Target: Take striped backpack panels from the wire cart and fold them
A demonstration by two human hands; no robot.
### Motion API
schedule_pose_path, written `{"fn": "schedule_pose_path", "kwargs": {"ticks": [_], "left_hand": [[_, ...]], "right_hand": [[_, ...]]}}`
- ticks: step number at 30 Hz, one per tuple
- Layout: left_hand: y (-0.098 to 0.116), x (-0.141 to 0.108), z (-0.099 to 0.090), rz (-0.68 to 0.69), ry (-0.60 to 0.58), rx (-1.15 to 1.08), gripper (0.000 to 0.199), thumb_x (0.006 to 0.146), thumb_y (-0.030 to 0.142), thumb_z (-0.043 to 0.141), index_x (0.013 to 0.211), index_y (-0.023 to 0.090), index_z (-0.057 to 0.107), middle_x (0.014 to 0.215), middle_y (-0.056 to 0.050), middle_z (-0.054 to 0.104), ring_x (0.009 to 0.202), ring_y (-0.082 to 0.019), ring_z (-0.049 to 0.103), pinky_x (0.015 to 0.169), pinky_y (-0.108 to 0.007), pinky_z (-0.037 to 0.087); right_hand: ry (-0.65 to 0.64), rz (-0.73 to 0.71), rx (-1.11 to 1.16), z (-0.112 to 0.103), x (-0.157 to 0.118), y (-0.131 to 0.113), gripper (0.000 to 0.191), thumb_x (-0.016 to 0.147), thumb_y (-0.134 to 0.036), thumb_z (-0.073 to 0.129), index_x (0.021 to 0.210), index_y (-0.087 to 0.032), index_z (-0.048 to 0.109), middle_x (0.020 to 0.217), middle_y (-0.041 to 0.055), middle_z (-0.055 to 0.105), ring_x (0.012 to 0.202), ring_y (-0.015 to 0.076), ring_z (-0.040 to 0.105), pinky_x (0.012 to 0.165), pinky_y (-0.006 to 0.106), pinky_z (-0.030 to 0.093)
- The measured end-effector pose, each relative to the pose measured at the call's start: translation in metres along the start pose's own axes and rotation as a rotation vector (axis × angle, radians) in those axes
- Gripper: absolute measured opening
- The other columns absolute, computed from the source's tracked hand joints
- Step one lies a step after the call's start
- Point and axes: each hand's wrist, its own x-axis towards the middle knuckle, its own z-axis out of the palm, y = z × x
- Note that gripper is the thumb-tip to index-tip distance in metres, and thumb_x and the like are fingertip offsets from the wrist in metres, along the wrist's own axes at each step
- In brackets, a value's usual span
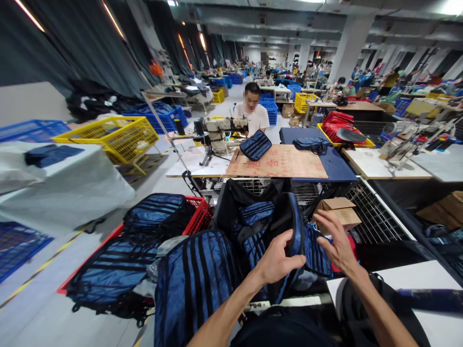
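Note:
My left hand [278, 260] is at the near edge of an upright blue and black fabric piece [297, 226], its thumb and fingers around that edge. To the right, my right hand [336, 241] is raised with its fingers spread, holding nothing, in front of a cardboard box [340, 214]. Striped blue and black pieces [256, 212] lie in the dark open holder beyond my left hand. A large striped blue bag [198, 274] stands left of my left forearm.
A red crate [198, 217] holding striped bags is at the left. Ahead, a person [258, 113] sits behind a sewing machine [220, 132] and a table with a brown sheet [282, 161]. A white tabletop [427, 279] is at the near right.

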Motion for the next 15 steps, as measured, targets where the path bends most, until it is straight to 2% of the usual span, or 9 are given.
{"fn": "schedule_pose_path", "kwargs": {"ticks": [2, 3, 5, 7, 9, 10, 12, 15], "left_hand": [[0.017, -0.007, -0.002, -0.026, -0.085, 0.020, 0.031, 0.083, 0.047, 0.084, 0.089, 0.019, 0.070, 0.085, -0.002, 0.062, 0.079, -0.019, 0.053, 0.073, -0.030, 0.043], [0.023, -0.011, -0.005, -0.043, -0.110, 0.035, 0.035, 0.085, 0.051, 0.083, 0.085, 0.020, 0.068, 0.081, -0.001, 0.057, 0.075, -0.017, 0.048, 0.069, -0.029, 0.040], [0.030, -0.021, -0.016, -0.069, -0.128, 0.073, 0.043, 0.087, 0.058, 0.080, 0.078, 0.020, 0.063, 0.075, 0.002, 0.049, 0.071, -0.015, 0.042, 0.065, -0.028, 0.034], [0.028, -0.034, -0.033, -0.111, -0.154, 0.113, 0.045, 0.085, 0.058, 0.081, 0.073, 0.020, 0.059, 0.072, 0.003, 0.045, 0.069, -0.014, 0.039, 0.063, -0.029, 0.031], [0.019, -0.049, -0.050, -0.170, -0.181, 0.163, 0.042, 0.084, 0.053, 0.081, 0.070, 0.020, 0.058, 0.069, 0.004, 0.045, 0.068, -0.014, 0.038, 0.063, -0.029, 0.029], [0.012, -0.056, -0.059, -0.190, -0.176, 0.207, 0.040, 0.085, 0.050, 0.080, 0.069, 0.020, 0.058, 0.069, 0.004, 0.046, 0.069, -0.014, 0.040, 0.063, -0.029, 0.030], [-0.004, -0.067, -0.074, -0.204, -0.109, 0.353, 0.032, 0.088, 0.044, 0.076, 0.071, 0.021, 0.061, 0.069, 0.004, 0.050, 0.070, -0.015, 0.045, 0.065, -0.029, 0.033], [-0.034, -0.072, -0.091, -0.136, 0.103, 0.656, 0.020, 0.094, 0.034, 0.068, 0.077, 0.023, 0.068, 0.074, 0.002, 0.063, 0.073, -0.018, 0.056, 0.069, -0.029, 0.040]], "right_hand": [[-0.072, -0.075, -0.066, -0.022, 0.027, -0.003, 0.075, 0.103, -0.084, 0.048, 0.152, -0.029, 0.067, 0.160, 0.0139, 0.060, 0.153, 0.0367, 0.051, 0.130, 0.057, 0.037], [-0.132, -0.104, -0.079, -0.031, 0.036, -0.005, 0.077, 0.102, -0.087, 0.046, 0.146, -0.029, 0.071, 0.153, 0.0143, 0.065, 0.149, 0.0372, 0.053, 0.129, 0.058, 0.038], [-0.295, -0.110, -0.064, -0.044, 0.044, -0.010, 0.073, 0.099, -0.089, 0.050, 0.127, -0.027, 0.078, 0.129, 0.0134, 0.076, 0.129, 0.0356, 0.065, 0.118, 0.053, 0.048], [-0.490, -0.027, 0.003, -0.051, 0.039, -0.014, 0.059, 0.099, -0.082, 0.061, 0.106, -0.026, 0.079, 0.104, 0.0080, 0.077, 0.100, 0.0286, 0.070, 0.094, 0.041, 0.056], [-0.663, 0.115, 0.108, -0.051, 0.026, -0.018, 0.047, 0.100, -0.070, 0.069, 0.091, -0.024, 0.074, 0.088, 0.0021, 0.072, 0.082, 0.0217, 0.065, 0.075, 0.031, 0.051], [-0.735, 0.183, 0.173, -0.049, 0.018, -0.020, 0.043, 0.101, -0.064, 0.071, 0.087, -0.024, 0.073, 0.083, 0.0002, 0.069, 0.078, 0.0197, 0.063, 0.071, 0.029, 0.048], [-0.847, 0.281, 0.299, -0.042, 0.004, -0.023, 0.035, 0.099, -0.055, 0.075, 0.085, -0.023, 0.071, 0.080, -0.0021, 0.067, 0.076, 0.0175, 0.060, 0.069, 0.026, 0.045], [-0.903, 0.339, 0.410, -0.028, -0.008, -0.029, 0.032, 0.092, -0.052, 0.081, 0.087, -0.023, 0.068, 0.083, -0.0032, 0.065, 0.078, 0.0168, 0.057, 0.069, 0.025, 0.044]]}}
